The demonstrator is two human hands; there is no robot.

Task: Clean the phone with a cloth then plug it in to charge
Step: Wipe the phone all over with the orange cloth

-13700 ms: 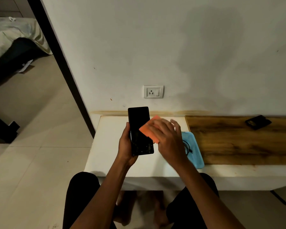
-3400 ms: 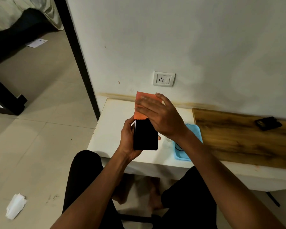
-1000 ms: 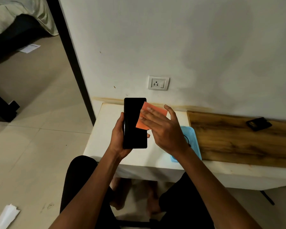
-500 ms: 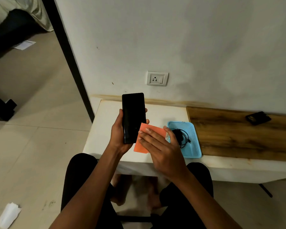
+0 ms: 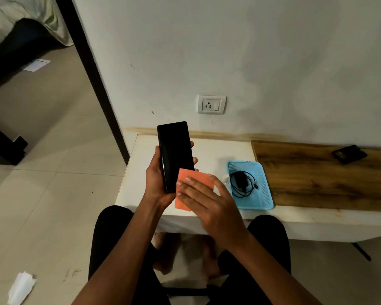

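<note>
So the phone (image 5: 176, 155) is up in the air over the white end of the worktop (image 5: 216, 150), held upright-ish in the person's left hand (image 5: 156, 183), thumb along one long edge and fingertips (image 5: 195, 160) peeking out past the other. That's the sensible place to grab it, honestly: a slab like that is rigid, glossy black glass on the face, probably slick as anything, and likely to crack if it slips onto the tile floor (image 5: 53, 194). Pinching the long sides keeps the screen free for wiping. It doesn't look heavy, one hand carries it fine.

The right hand (image 5: 207, 201) lies flat with fingers stretched out, pressing the orange cloth (image 5: 193, 178) against the lower right corner of the phone. The cloth is a thin, soft square that looks limp, so it'll fold and bunch wherever it's pushed. Best handled with a flat palm or a few fingers behind it, like here.

Charging gear is waiting in the light blue basket (image 5: 265, 194), a perforated plastic thing with mesh walls, sitting on the white part just beside the wood-grain section. Inside is a black charger (image 5: 240, 180), a hard little brick, with a thin floppy cable (image 5: 250, 188) coiled around it. That cable looks like it could tangle, so grabbing the brick first seems smarter. The wall socket (image 5: 211, 104) is a white plate above the worktop, nothing plugged in yet.
</note>
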